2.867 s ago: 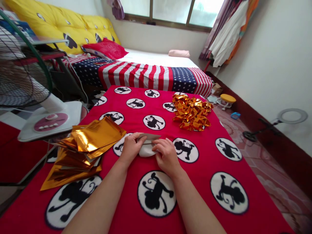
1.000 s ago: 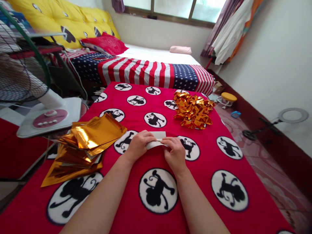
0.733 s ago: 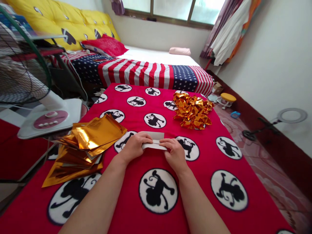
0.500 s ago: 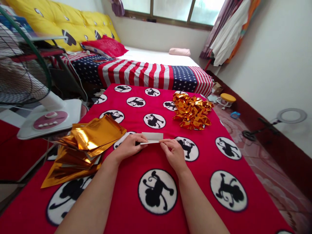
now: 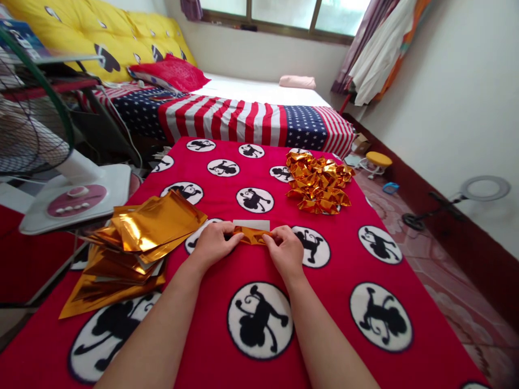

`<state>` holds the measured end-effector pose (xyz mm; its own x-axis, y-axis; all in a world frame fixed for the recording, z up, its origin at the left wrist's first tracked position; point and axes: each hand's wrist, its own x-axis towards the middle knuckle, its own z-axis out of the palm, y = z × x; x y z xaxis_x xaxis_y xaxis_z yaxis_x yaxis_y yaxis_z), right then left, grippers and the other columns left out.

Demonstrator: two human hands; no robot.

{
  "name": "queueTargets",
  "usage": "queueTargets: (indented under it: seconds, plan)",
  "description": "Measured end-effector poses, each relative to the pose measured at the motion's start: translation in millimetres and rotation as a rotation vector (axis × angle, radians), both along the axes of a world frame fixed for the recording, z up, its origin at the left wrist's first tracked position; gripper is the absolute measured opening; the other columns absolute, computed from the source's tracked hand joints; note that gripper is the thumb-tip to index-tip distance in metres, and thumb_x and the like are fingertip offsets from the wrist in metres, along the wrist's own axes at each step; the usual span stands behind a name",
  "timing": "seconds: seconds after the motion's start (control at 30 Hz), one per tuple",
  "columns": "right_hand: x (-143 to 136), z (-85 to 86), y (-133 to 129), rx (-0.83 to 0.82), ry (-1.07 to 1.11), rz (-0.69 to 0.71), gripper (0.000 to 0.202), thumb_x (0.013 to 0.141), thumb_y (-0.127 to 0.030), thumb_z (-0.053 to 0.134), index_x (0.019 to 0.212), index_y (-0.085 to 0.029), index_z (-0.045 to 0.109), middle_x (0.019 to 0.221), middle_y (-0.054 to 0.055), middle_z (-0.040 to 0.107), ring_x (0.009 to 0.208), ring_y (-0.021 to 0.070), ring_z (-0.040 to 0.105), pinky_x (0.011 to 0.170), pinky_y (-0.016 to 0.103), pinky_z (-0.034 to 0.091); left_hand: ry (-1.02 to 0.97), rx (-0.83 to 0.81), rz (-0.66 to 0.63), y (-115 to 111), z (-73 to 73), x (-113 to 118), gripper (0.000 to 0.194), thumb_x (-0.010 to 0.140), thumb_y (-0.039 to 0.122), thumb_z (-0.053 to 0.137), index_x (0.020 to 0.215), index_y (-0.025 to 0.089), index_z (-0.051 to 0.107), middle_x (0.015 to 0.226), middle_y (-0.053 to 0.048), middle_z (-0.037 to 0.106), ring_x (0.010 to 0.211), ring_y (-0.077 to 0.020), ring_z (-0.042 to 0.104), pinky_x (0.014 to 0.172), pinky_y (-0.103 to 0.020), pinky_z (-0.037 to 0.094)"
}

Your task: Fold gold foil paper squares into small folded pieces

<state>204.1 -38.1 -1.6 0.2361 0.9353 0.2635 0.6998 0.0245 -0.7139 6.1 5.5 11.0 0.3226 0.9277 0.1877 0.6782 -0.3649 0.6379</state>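
A sheet of gold foil paper (image 5: pixel 252 236) lies between my hands on the red cloth. Its near part is folded over with the gold side up, while a pale strip of its back shows beyond the fold. My left hand (image 5: pixel 214 243) pinches the left end of the fold between thumb and fingers. At the right end, my right hand (image 5: pixel 287 249) grips it the same way. Left of my left hand lies a loose stack of gold foil sheets (image 5: pixel 158 221). Folded gold foil pieces (image 5: pixel 318 183) sit in a heap at the table's far right.
The table bears a red cloth (image 5: pixel 324 324) with monkey prints. On the left stands a fan (image 5: pixel 77 194) close to the foil stack. A bed (image 5: pixel 243 119) is beyond the table. A yellow stool (image 5: pixel 378 159) and a ring-light stand (image 5: pixel 441 208) are on the floor at right.
The near edge of the sheet has been folded over, so gold now faces up where the pale side showed. Both hands stay at its ends, thumbs now on the fold.
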Motion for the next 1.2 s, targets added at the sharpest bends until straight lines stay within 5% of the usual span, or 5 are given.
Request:
queueTargets:
  seconds: [0.37, 0.6, 1.2]
  plan:
    - [15, 6.3, 0, -0.075, -0.004, 0.233, 0.017, 0.081, -0.024, 0.064, 0.064, -0.021, 0.067, 0.094, 0.001, 0.063, 0.087, 0.0156, 0.059, 0.079, 0.027, 0.043, -0.141, -0.186, -0.221, 0, 14.3, -13, 0.035, 0.086, 0.031, 0.051, 0.056, 0.017, 0.063, 0.094, -0.003, 0.072, 0.081, -0.0153, 0.064, 0.075, -0.024, 0.044]
    - [8, 4.1, 3, -0.076, -0.029, 0.095, 0.022, 0.077, -0.027, 0.066, 0.059, -0.02, 0.056, 0.085, 0.0, 0.062, 0.078, 0.015, 0.057, 0.072, 0.027, 0.042, -0.197, -0.121, -0.05, -1, 3.7, -6, 0.029, 0.076, 0.025, 0.062, 0.049, 0.017, 0.052, 0.085, -0.001, 0.074, 0.073, -0.0138, 0.064, 0.069, -0.024, 0.044]
    - [3, 3.7, 7, -0.104, -0.136, -0.008, 0.023, 0.078, -0.023, 0.059, 0.056, -0.02, 0.053, 0.079, 0.002, 0.057, 0.072, 0.0143, 0.055, 0.065, 0.027, 0.037, -0.035, -0.027, 0.151, -2, -4.1, -1, 0.016, 0.07, 0.031, 0.066, 0.058, 0.021, 0.064, 0.073, 0.0, 0.072, 0.067, -0.0162, 0.063, 0.066, -0.027, 0.044]
